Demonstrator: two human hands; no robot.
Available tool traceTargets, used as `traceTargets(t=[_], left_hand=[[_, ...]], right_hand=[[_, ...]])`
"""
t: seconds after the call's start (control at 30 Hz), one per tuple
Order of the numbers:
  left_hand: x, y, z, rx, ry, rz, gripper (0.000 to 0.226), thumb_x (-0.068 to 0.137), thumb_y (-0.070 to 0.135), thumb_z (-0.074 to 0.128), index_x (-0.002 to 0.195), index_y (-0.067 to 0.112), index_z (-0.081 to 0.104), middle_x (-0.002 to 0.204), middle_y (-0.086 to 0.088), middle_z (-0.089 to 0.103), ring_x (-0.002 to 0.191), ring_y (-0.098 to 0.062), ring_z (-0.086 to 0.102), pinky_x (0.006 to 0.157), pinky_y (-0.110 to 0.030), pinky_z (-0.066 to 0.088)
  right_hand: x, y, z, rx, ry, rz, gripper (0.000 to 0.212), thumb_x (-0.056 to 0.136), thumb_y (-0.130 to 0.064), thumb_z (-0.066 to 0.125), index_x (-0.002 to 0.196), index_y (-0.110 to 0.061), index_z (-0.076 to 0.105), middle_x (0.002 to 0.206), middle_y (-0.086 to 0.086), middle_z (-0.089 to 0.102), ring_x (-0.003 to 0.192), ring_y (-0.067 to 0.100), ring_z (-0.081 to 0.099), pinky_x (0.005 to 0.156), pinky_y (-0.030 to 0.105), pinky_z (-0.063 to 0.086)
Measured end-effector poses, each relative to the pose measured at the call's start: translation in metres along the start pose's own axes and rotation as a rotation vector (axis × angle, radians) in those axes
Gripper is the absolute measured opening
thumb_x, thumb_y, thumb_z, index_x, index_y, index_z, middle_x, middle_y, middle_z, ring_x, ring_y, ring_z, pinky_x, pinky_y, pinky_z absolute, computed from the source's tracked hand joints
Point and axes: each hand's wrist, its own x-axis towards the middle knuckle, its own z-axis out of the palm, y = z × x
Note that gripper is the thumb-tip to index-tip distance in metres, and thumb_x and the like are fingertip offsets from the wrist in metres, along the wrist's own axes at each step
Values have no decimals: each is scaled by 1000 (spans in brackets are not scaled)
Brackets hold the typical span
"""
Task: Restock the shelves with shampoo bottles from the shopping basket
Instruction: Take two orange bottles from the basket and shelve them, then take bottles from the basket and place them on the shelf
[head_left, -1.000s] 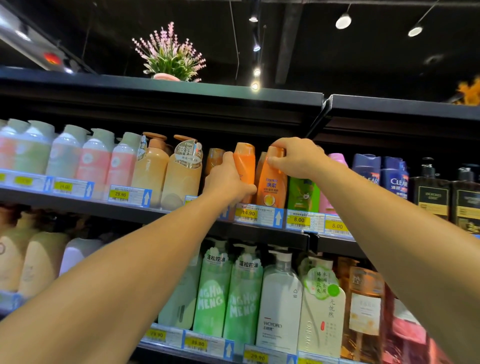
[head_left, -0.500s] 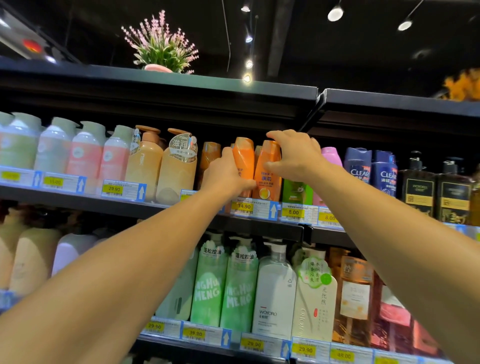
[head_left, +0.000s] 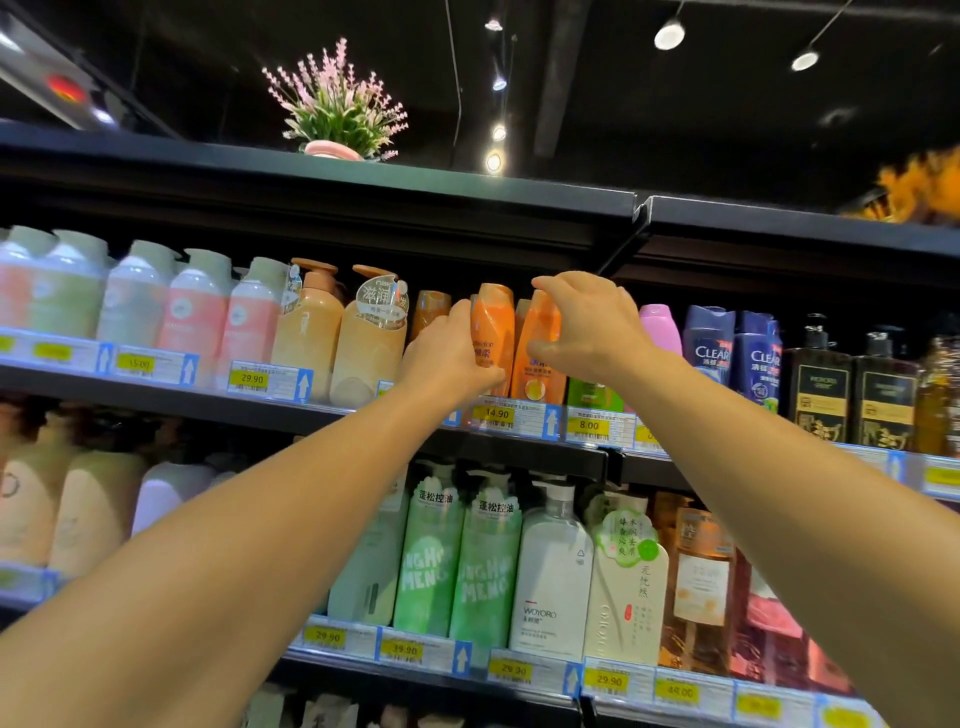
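Far-left bottles (head_left: 140, 299): rounded matte shapes in pale green and pink, domed caps, upright on the upper shelf (head_left: 171, 400).
Pump bottles (head_left: 337, 332): two smooth tan ones, the right with a glossy tag.
Left hand (head_left: 447, 358): fingers wrapped round the lower half of the left orange bottle (head_left: 493, 322), a glossy, waisted plastic shape standing on the shelf.
Right hand (head_left: 587, 327): fingers curled over the cap and side of the right orange bottle (head_left: 537, 353), touching its neighbour.
Price tag (head_left: 496, 414): yellow, below both.
Pink bottle (head_left: 660, 327): smooth, rounded top.
Blue bottles (head_left: 732, 353): glossy pair.
Dark pump bottles (head_left: 852, 395): squarish, gold labels.
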Motion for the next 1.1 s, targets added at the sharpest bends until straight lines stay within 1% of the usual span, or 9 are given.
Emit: traceTargets(t=[0.2, 0.27, 0.33, 0.43, 0.53, 0.73, 0.87, 1.0, 1.1], left_hand=[[-25, -7, -23, 51, 28, 88, 74, 81, 44, 71, 142, 20, 37, 135, -4, 51, 121, -26, 51, 86, -37, 45], [-41, -13, -34, 73, 28, 159, 68, 83, 43, 68, 140, 19, 40, 135, -4, 51, 122, -25, 50, 90, -39, 45], [-60, -22, -45, 103, 10, 226, 67, 86, 40, 65, 142, 16, 40, 141, -4, 48, 129, -24, 45, 98, -40, 42], [-91, -42, -62, 209, -47, 273, 74, 89, 41, 60, 151, 16, 30, 155, -3, 34, 141, -20, 31, 111, -36, 31], [-120, -65, -79, 282, -106, 327, 76, 90, 45, 59, 152, 15, 29, 157, -5, 32, 143, -21, 27, 116, -34, 22], [-181, -113, -113, 356, -218, 339, 80, 88, 49, 61, 152, 13, 30, 157, -9, 31, 144, -27, 28, 117, -40, 23], [-227, -147, -133, 333, -275, 324, 80, 87, 47, 63, 152, 12, 31, 157, -10, 32, 143, -28, 30, 117, -42, 24], [-285, -176, -147, 279, -335, 325, 78, 85, 42, 68, 149, 9, 38, 152, -14, 40, 139, -31, 38, 114, -44, 30], [-345, -201, -151, 201, -400, 285, 78, 81, 38, 73, 145, 6, 43, 149, -18, 43, 138, -35, 40, 114, -46, 31]], right_hand=[[-28, -18, -4, -58, 21, -40, 73, 77, -48, 64, 143, -28, 42, 145, -4, 44, 134, 24, 38, 112, 47, 29], [-46, -31, -4, -63, 8, -39, 74, 76, -49, 64, 143, -27, 41, 146, -4, 43, 133, 25, 38, 111, 47, 28], [-69, -49, -1, -50, -19, -18, 76, 78, -49, 65, 145, -26, 38, 146, -2, 42, 137, 26, 32, 112, 49, 26], [-105, -82, 5, -56, -87, 7, 77, 81, -50, 64, 147, -27, 34, 149, -2, 37, 144, 26, 22, 116, 51, 19], [-135, -117, 10, -75, -164, 10, 76, 84, -54, 59, 149, -28, 30, 154, -1, 31, 146, 27, 17, 117, 51, 15], [-186, -190, 17, 3, -317, 63, 79, 87, -54, 59, 153, -29, 23, 159, -2, 23, 150, 25, 8, 120, 49, 7], [-223, -241, 22, 23, -398, 72, 79, 87, -56, 56, 153, -27, 22, 159, 0, 23, 149, 27, 10, 120, 48, 9], [-273, -291, 32, 76, -453, 72, 79, 85, -55, 58, 151, -25, 27, 156, 1, 29, 147, 27, 15, 119, 46, 14], [-322, -326, 46, 153, -573, 101, 78, 85, -53, 57, 152, -26, 27, 157, -1, 28, 148, 26, 14, 119, 45, 14]])
